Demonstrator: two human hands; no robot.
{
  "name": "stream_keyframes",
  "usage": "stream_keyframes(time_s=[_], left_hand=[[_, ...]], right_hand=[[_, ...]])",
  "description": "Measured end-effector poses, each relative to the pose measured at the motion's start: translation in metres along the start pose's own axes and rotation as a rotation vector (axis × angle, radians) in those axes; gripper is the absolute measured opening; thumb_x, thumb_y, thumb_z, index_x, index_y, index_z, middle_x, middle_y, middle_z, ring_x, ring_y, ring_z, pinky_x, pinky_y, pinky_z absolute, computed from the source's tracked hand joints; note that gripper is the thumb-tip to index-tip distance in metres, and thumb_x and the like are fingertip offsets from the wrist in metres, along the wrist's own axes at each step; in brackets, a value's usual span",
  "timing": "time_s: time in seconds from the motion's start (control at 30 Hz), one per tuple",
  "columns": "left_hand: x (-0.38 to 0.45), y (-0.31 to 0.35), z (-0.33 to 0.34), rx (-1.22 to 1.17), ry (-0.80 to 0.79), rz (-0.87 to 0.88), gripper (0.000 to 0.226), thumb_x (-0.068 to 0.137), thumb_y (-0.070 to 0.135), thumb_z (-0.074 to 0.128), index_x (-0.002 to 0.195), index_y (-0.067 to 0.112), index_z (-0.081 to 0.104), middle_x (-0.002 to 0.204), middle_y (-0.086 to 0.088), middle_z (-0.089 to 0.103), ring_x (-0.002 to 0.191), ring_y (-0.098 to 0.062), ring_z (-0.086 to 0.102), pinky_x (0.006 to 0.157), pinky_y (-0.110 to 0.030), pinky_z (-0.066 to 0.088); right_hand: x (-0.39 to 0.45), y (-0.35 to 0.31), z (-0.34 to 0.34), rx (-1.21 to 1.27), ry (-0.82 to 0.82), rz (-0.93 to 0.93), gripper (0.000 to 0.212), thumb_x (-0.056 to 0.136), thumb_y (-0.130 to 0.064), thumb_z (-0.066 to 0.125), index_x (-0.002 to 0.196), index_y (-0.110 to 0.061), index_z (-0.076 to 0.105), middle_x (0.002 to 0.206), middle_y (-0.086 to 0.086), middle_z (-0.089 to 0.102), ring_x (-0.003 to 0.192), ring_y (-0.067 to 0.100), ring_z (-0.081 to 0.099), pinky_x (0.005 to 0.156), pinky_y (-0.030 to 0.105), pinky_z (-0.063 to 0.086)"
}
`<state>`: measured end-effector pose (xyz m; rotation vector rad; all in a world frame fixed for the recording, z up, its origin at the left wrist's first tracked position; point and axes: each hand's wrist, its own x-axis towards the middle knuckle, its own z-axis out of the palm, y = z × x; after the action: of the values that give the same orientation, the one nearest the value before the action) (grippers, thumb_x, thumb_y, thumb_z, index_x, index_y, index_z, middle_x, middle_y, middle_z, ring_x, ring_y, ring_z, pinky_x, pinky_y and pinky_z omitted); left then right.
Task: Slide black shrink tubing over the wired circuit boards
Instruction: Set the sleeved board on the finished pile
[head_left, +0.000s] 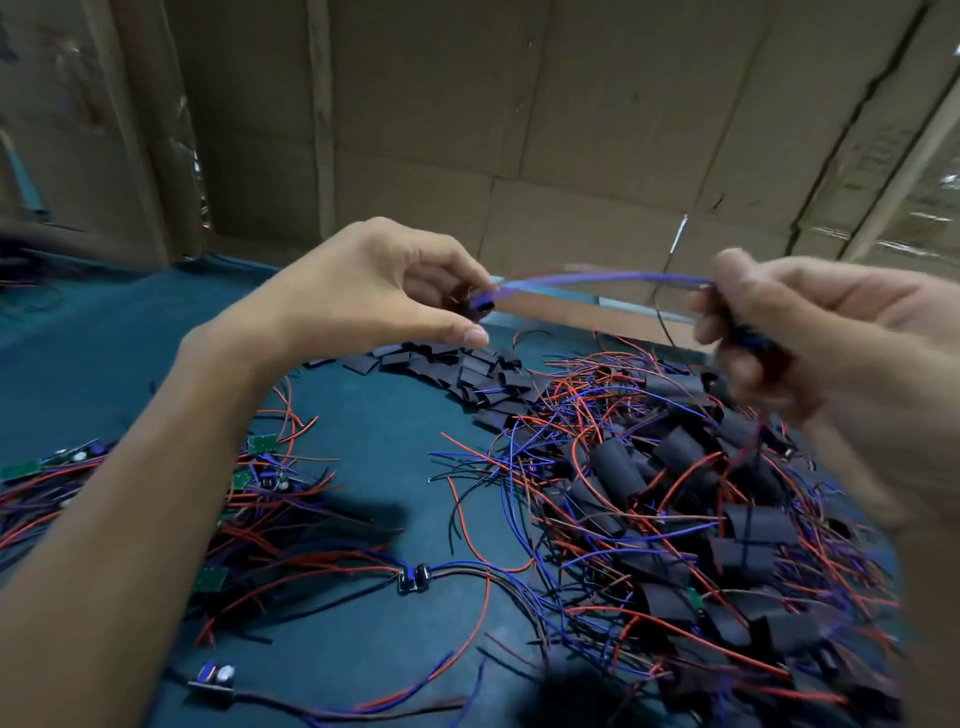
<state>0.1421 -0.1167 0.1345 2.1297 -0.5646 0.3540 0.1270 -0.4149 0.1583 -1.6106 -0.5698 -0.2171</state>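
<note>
Both hands raised above the green surface (363, 415), well apart. Left hand (374, 291) pinches a small dark wired board (480, 304) between thumb and fingers. Blue wires (597, 278) arc from it across to the right hand (810, 338), which is closed around a blurred dark piece (753, 343); board or tubing, cannot tell. Below: loose black tubing pieces (457, 371) heaped at centre, sleeved boards (675, 493) tangled in red and blue leads at right, bare green boards (262, 444) at left. Cardboard wall (571, 130) behind.
</note>
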Motion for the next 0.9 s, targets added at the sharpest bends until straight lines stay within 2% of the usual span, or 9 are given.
stream_keyframes(time_s=[0.13, 0.23, 0.3, 0.37, 0.43, 0.6, 0.77, 0.9], left_hand=[[-0.003, 0.009, 0.004, -0.053, -0.019, 0.013, 0.043, 0.072, 0.019, 0.085, 0.113, 0.012, 0.073, 0.097, 0.001, 0.078, 0.094, -0.014, 0.075, 0.089, -0.021, 0.055], [-0.003, 0.013, 0.007, -0.088, -0.029, 0.021, 0.044, 0.072, 0.017, 0.084, 0.114, 0.009, 0.072, 0.098, -0.001, 0.079, 0.096, -0.016, 0.075, 0.091, -0.024, 0.056], [-0.004, 0.015, 0.008, -0.118, -0.029, 0.021, 0.045, 0.072, 0.018, 0.083, 0.114, 0.008, 0.071, 0.099, -0.002, 0.078, 0.096, -0.016, 0.075, 0.091, -0.026, 0.056], [-0.005, 0.016, 0.008, -0.134, -0.038, 0.022, 0.046, 0.072, 0.019, 0.082, 0.115, 0.008, 0.070, 0.100, -0.003, 0.078, 0.096, -0.017, 0.075, 0.091, -0.027, 0.057], [-0.006, 0.018, 0.008, -0.136, -0.048, 0.025, 0.047, 0.072, 0.020, 0.082, 0.116, 0.007, 0.070, 0.100, -0.003, 0.078, 0.097, -0.018, 0.075, 0.092, -0.028, 0.057], [-0.005, 0.019, 0.013, -0.131, -0.055, 0.009, 0.045, 0.073, 0.022, 0.082, 0.114, 0.007, 0.070, 0.099, -0.003, 0.078, 0.096, -0.018, 0.075, 0.094, -0.030, 0.057], [-0.003, 0.018, 0.013, -0.080, -0.033, -0.012, 0.045, 0.073, 0.032, 0.082, 0.113, 0.012, 0.072, 0.098, 0.001, 0.079, 0.098, -0.015, 0.074, 0.096, -0.034, 0.056], [-0.002, 0.014, 0.013, -0.037, 0.002, -0.024, 0.043, 0.073, 0.034, 0.082, 0.111, 0.015, 0.073, 0.095, 0.003, 0.079, 0.095, -0.011, 0.075, 0.094, -0.033, 0.057]], right_hand=[[0.004, 0.002, -0.014, -0.145, 0.142, -0.168, 0.035, 0.082, -0.057, 0.075, 0.079, -0.021, 0.077, 0.066, 0.002, 0.069, 0.041, 0.006, 0.048, 0.038, 0.015, 0.032], [0.007, 0.006, -0.017, -0.220, 0.199, -0.229, 0.039, 0.083, -0.063, 0.074, 0.083, -0.024, 0.077, 0.069, 0.009, 0.070, 0.043, 0.016, 0.046, 0.043, 0.027, 0.033], [0.007, 0.009, -0.015, -0.228, 0.194, -0.252, 0.036, 0.084, -0.061, 0.074, 0.082, -0.024, 0.077, 0.071, 0.009, 0.071, 0.047, 0.021, 0.050, 0.045, 0.028, 0.034], [0.008, 0.012, -0.012, -0.239, 0.165, -0.267, 0.033, 0.087, -0.056, 0.074, 0.081, -0.024, 0.077, 0.071, 0.008, 0.071, 0.048, 0.015, 0.055, 0.048, 0.019, 0.037], [0.009, 0.014, -0.009, -0.244, 0.141, -0.263, 0.033, 0.088, -0.053, 0.073, 0.079, -0.021, 0.075, 0.068, 0.008, 0.070, 0.045, 0.007, 0.052, 0.049, 0.014, 0.037], [0.006, 0.016, -0.005, -0.271, 0.115, -0.286, 0.028, 0.091, -0.045, 0.073, 0.082, -0.019, 0.075, 0.066, 0.004, 0.070, 0.047, 0.005, 0.054, 0.053, 0.013, 0.039], [0.002, 0.017, -0.003, -0.395, 0.122, -0.443, 0.016, 0.095, -0.035, 0.072, 0.087, -0.021, 0.072, 0.068, -0.001, 0.069, 0.058, 0.010, 0.063, 0.061, 0.019, 0.045], [-0.001, 0.016, -0.004, -0.500, 0.088, -0.543, 0.015, 0.097, -0.032, 0.070, 0.087, -0.022, 0.072, 0.074, -0.002, 0.069, 0.061, 0.016, 0.060, 0.060, 0.026, 0.043]])
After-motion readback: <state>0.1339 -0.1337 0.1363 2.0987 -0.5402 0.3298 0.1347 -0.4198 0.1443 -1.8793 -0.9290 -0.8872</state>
